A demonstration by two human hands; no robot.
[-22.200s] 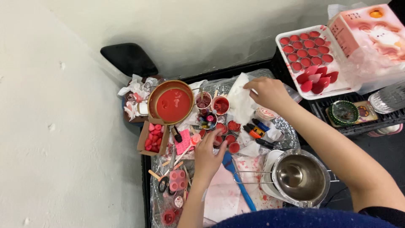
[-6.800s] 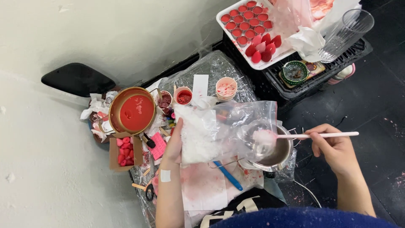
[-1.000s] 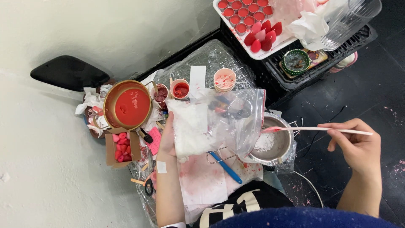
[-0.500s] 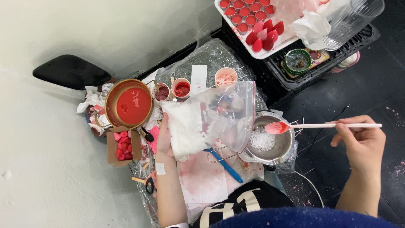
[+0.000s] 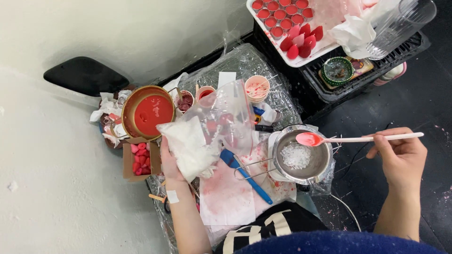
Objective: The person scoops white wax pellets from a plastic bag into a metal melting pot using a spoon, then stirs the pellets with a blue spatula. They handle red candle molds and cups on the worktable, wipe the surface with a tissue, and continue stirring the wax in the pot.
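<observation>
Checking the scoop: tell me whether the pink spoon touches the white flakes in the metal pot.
Apart. In the head view, the pink spoon hovers over the metal pot's rim, above the white flakes.

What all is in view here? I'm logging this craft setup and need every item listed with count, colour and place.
clear plastic bag of white flakes: one, held up at centre left
small steel pot holding white flakes: one, silver, centre right
pink long-handled spoon: one, bowl over the pot
copper pan of red liquid: one, left
cardboard box of red and pink pieces: one, brown, below the pan
blue spatula: one, on stained paper
small cups: about three, behind the bag
white tray of red moulded pieces: one, top
black crate: one, top right
left hand: grip on the bag
right hand: grip on the spoon handle
</observation>
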